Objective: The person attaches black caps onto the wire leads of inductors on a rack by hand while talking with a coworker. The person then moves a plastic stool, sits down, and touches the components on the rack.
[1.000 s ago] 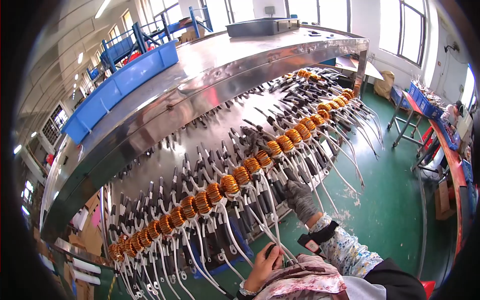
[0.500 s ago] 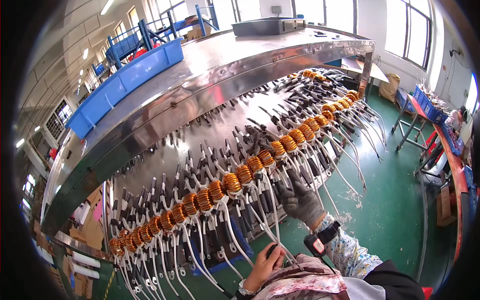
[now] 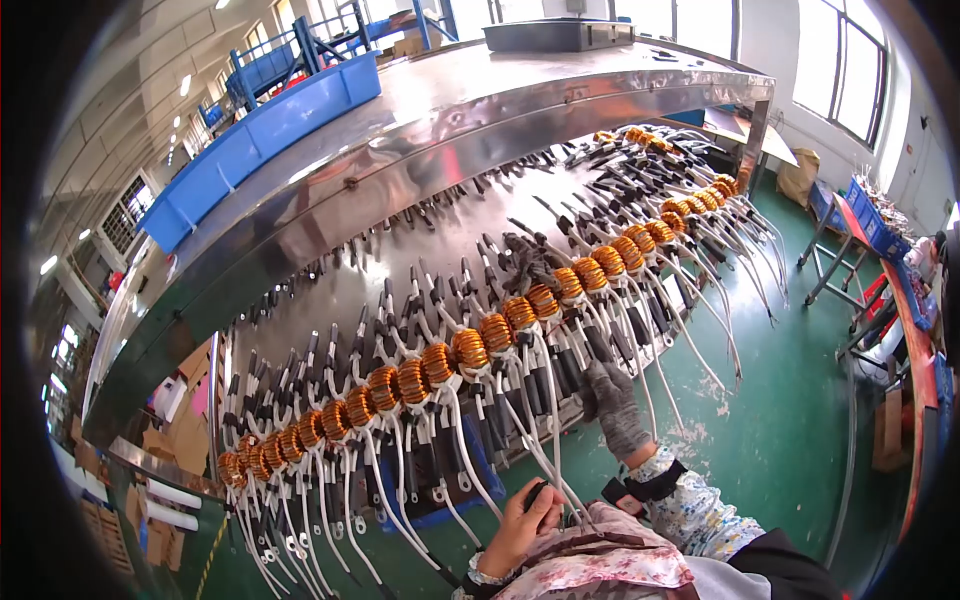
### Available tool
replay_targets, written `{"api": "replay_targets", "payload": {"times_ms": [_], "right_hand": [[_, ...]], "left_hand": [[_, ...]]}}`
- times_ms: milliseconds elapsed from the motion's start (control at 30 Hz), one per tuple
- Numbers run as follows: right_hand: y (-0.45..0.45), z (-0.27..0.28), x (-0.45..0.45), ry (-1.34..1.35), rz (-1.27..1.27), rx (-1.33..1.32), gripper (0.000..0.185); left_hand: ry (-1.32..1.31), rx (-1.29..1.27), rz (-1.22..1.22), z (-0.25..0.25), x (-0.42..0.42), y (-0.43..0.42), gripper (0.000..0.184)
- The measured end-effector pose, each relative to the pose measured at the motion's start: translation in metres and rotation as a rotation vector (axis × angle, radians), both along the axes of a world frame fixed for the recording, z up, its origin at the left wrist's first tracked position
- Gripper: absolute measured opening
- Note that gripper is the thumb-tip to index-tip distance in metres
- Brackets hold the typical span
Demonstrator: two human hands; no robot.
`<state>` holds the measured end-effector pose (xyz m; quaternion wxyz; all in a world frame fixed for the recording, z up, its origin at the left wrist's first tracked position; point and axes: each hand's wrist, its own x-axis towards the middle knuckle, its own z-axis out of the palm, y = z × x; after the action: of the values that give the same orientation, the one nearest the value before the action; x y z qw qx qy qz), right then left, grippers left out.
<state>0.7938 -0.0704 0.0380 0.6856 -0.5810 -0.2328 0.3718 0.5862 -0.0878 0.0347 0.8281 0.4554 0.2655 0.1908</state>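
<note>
A long row of copper-wound toroidal coils (image 3: 437, 362) lies on the metal shelf, white and black-sleeved leads hanging over its front edge. My left hand (image 3: 527, 522), bare, is closed low in front of the row. A short black end (image 3: 537, 493) shows between its thumb and fingers; white cables (image 3: 560, 478) run down beside it. In a grey glove, my right hand (image 3: 614, 405) is at the shelf edge, fingers curled around black-sleeved leads (image 3: 597, 345); exactly how many it grips is hidden. A dark glove (image 3: 532, 262) lies on the coils above.
Over the coils stands a metal tabletop (image 3: 420, 110) bearing a blue bin (image 3: 265, 140) and a dark tray (image 3: 558, 35). Beneath the leads is a blue container (image 3: 430, 515). On the right, a person (image 3: 925, 262) is near a bench (image 3: 905, 310) with a blue crate (image 3: 880, 222).
The whole view has shifted slightly. My right hand has turned more upright beside the black-sleeved leads, its wrist device rotating. My left hand stays closed in nearly the same place.
</note>
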Motion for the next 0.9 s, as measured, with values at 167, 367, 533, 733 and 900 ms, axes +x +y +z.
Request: {"api": "replay_targets", "payload": {"times_ms": [167, 367, 533, 733, 900], "right_hand": [[0.017, -0.024, 0.029, 0.886, 0.323, 0.261, 0.03], [0.013, -0.022, 0.031, 0.946, 0.37, 0.312, 0.027], [0.019, -0.027, 0.03, 1.073, 0.339, 0.332, 0.028], [0.004, -0.016, 0.022, 0.935, 0.24, 0.281, 0.026], [-0.067, -0.021, 0.012, 0.159, 0.382, -0.049, 0.033]], "left_hand": [[0.005, 0.027, -0.047, -0.001, 0.012, -0.005, 0.037], [-0.001, 0.027, -0.061, -0.001, 0.013, -0.007, 0.04], [-0.009, 0.012, -0.061, 0.001, 0.015, -0.01, 0.044], [-0.008, -0.044, -0.072, -0.012, 0.005, -0.005, 0.041], [0.035, -0.177, -0.116, -0.019, 0.007, -0.006, 0.03]]}}
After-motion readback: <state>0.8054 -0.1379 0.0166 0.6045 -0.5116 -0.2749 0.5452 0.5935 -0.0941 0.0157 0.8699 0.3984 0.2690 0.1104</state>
